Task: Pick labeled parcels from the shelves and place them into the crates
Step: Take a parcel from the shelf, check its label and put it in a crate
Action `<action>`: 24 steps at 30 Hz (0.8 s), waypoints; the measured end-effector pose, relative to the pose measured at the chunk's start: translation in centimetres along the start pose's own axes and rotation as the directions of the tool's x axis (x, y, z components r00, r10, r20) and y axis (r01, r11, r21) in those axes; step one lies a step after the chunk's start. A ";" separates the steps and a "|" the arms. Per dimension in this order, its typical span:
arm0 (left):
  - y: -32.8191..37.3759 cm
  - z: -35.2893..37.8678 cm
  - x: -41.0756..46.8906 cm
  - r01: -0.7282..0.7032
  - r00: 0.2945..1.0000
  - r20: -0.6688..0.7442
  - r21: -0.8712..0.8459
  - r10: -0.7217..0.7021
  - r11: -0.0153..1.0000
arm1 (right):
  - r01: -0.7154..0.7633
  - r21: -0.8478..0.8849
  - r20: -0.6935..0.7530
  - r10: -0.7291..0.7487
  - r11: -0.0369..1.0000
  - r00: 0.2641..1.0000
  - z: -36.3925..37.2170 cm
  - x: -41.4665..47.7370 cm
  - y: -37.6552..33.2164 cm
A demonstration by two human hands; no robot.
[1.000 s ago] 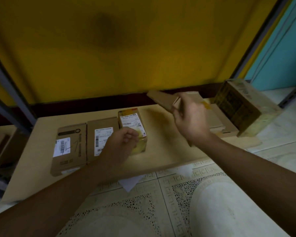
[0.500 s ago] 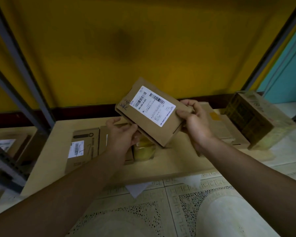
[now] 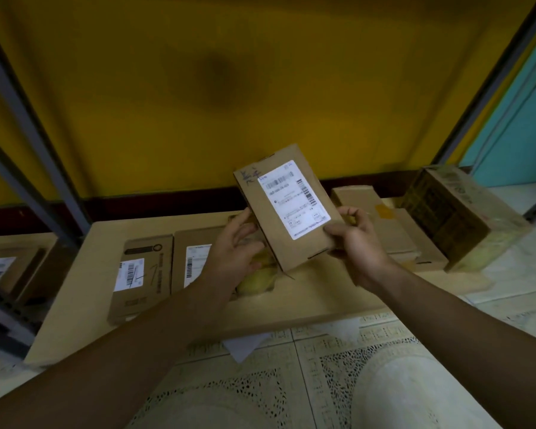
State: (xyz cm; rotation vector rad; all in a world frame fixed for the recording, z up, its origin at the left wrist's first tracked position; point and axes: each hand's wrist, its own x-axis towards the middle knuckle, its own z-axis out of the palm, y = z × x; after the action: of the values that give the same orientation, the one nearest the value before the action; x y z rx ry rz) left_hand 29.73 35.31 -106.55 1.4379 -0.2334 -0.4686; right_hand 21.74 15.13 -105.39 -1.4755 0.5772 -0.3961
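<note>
While both hands hold it up over the shelf board [image 3: 322, 301], the flat cardboard parcel [image 3: 288, 209] stands tilted with its white label [image 3: 294, 196] turned to the camera, clear of everything lying below. The right hand [image 3: 356, 243] grips the lower right corner, thumb curled over the front face and fingers wrapped behind. The left hand [image 3: 235, 246] lies along the left edge. Its fingers look fairly straight and seem only to steady the back, though the blur there leaves this uncertain.

I judge the parcel light and stiff: it is thin, and it shows no sag or bend though it is gripped at one corner. Plain cardboard should give dry, sure friction, while the glossy label may be slicker. The bare edges and corners are therefore the better places to take hold, with a thumb on the face and fingers behind.

Other labelled boxes [image 3: 143, 274] lie flat on the board to the left. A yellow wrapped packet [image 3: 257, 281] sits beneath the held parcel, and a large taped carton [image 3: 458, 218] stands at the right end. No crate is in view.
</note>
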 end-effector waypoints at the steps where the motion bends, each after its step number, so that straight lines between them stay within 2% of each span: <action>1: -0.2 0.1 0.1 -0.019 0.999 0.028 0.058 0.017 0.998 | -0.030 0.028 -0.026 0.031 0.999 0.999 -0.3 0.4 0.4; 3: -1.3 0.0 0.2 -0.091 0.995 0.072 0.242 0.076 0.966 | -0.072 0.058 -0.090 0.077 0.996 0.993 -1.0 1.2 1.2; 4: -2.0 -0.3 0.1 -0.135 0.990 0.097 0.373 0.106 0.918 | -0.085 0.050 -0.115 0.090 0.995 0.989 -1.4 1.4 1.6; 5: -2.6 -0.7 -0.1 -0.186 0.981 0.140 0.533 0.131 0.825 | -0.092 0.024 -0.128 0.094 0.996 0.987 -1.8 1.6 2.0; 7: -4.0 -1.6 -0.2 -0.319 0.948 0.274 0.808 0.164 0.495 | -0.095 -0.071 -0.122 0.086 0.993 0.989 -2.4 1.7 3.0; 8: -4.5 -2.0 -0.1 -0.364 0.931 0.332 0.868 0.150 0.339 | -0.104 -0.122 -0.111 0.090 0.987 0.990 -2.6 1.8 3.7; 9: -4.9 -2.3 -0.1 -0.387 0.922 0.367 0.892 0.125 0.234 | -0.117 -0.161 -0.105 0.101 0.980 0.989 -2.7 1.9 4.6; 11: -5.6 -2.9 0.4 -0.397 0.918 0.392 0.909 0.064 0.126 | -0.174 -0.213 -0.108 0.154 0.961 0.982 -2.6 2.2 6.4; 14: -6.4 -3.8 1.1 -0.383 0.922 0.385 0.922 -0.047 0.052 | -0.273 -0.267 -0.090 0.259 0.924 0.962 -2.1 2.3 8.4; 18: -7.0 -4.4 1.0 -0.421 0.906 0.424 0.898 0.006 0.127 | -0.310 -0.328 -0.086 0.299 0.892 0.950 -1.1 2.9 9.5; 24: -8.6 -5.8 1.4 -0.462 0.886 0.463 0.875 0.031 0.148 | -0.298 -0.536 -0.083 0.302 0.790 0.950 -0.7 3.2 9.8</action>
State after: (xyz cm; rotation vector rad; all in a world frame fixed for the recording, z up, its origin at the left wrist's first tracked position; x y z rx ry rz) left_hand 31.99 39.30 -115.93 2.5489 -1.2823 -0.2334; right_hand 22.94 13.45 -115.48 -1.8856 0.9604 0.0402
